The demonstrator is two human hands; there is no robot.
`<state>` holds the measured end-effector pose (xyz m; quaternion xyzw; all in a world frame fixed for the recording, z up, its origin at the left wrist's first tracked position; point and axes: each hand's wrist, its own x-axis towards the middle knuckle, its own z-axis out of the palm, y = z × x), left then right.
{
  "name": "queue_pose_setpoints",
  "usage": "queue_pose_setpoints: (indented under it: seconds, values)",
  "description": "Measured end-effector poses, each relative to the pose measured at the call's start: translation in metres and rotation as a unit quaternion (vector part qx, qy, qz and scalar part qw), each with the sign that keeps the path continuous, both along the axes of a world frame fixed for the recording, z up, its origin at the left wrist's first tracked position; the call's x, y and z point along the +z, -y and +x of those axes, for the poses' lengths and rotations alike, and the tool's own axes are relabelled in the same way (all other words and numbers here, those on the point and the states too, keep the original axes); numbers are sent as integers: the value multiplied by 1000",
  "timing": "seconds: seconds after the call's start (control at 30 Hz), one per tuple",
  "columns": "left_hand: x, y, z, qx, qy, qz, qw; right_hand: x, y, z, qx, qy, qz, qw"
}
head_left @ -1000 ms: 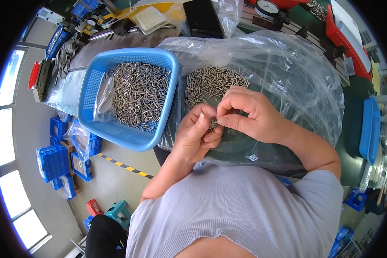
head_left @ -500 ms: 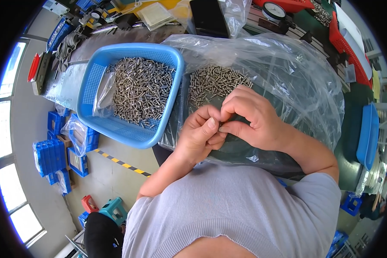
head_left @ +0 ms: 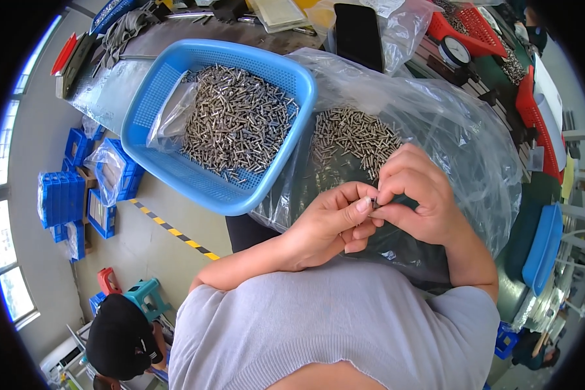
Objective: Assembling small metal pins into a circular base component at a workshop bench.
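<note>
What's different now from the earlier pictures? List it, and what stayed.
The view has turned, so the basket and pile sit further right in the picture. The left hand and right hand have shifted right in it too. Nothing is visibly let go or newly picked up.

Stayed: both hands' fingertips together at a small part, the basket full of pins.

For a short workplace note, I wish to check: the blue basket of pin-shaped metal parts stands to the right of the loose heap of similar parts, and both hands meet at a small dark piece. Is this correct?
Not quite: the head view shows the blue basket to the left of the loose heap. The left hand and right hand do meet at a small dark piece.
</note>
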<state>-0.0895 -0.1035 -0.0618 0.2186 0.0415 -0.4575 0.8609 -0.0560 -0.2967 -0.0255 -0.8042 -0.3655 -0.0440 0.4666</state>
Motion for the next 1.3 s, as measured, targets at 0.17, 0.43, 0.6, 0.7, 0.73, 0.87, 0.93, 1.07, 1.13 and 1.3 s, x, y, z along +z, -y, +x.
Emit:
queue_pose_setpoints:
  seconds: [0.17,0.43,0.6,0.7,0.73,0.87,0.93,1.07,1.13,1.3]
  values:
    - [-10,-1,0,19,12,-41,999,-1,1,4,24,-59,6,998]
    - [-13,-3,9,73,47,13,996,-20,0,15,-127,22,-81,988]
    - [-20,-6,11,46,55,-25,997,-28,-17,11,-175,138,-183,958]
    - [-20,-9,12,36,49,-33,998,-36,-14,9,-157,142,-192,958]
    - [-19,-9,11,34,49,-34,998,-37,-13,9,-159,141,-193,958]
    - [-19,-11,10,12,69,-25,997,-39,-12,9,-143,137,-176,964]
    - [-20,-13,10,-5,64,-47,997,-41,-11,9,-145,144,-176,963]
    - [-21,-12,10,6,58,-37,998,-40,-10,10,-157,147,-157,964]
    - [-22,-11,10,16,49,-29,998,-34,-9,9,-163,135,-144,967]
    - [-24,-11,11,31,55,-32,997,-13,-4,-4,-55,-236,80,967]
